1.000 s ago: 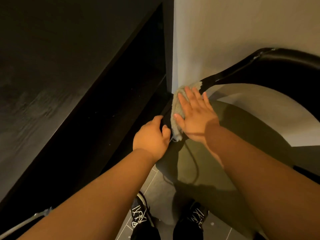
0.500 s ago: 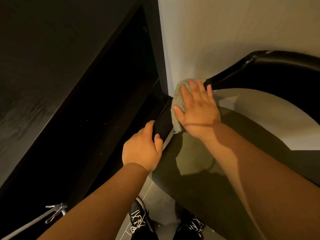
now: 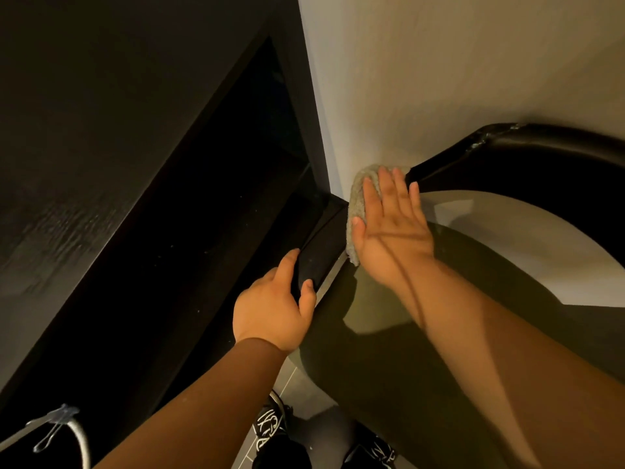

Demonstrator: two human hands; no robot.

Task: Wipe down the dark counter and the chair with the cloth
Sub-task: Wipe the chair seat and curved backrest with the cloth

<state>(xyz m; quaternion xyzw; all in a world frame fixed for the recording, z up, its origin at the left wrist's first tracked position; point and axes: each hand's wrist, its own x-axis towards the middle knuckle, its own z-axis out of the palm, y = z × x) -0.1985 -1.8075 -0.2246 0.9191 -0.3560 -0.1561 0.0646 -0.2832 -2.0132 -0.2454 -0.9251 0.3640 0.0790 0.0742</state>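
Bottom centre: black shoes (image 3: 269, 426), white lettering, on grey tiled floor (image 3: 304, 397). Lower centre: left hand (image 3: 275, 311), thumb and fingers curled round end of black armrest (image 3: 319, 252). Centre: right hand (image 3: 389, 231), fingers straight and together, pressing grey cloth (image 3: 358, 198) flat onto armrest where rail curves up toward back of chair (image 3: 548, 143); cloth just beside wall corner. Olive seat (image 3: 389, 360) beneath right forearm. Left half: dark counter (image 3: 84, 147). Upper right: pale wall (image 3: 456, 62).
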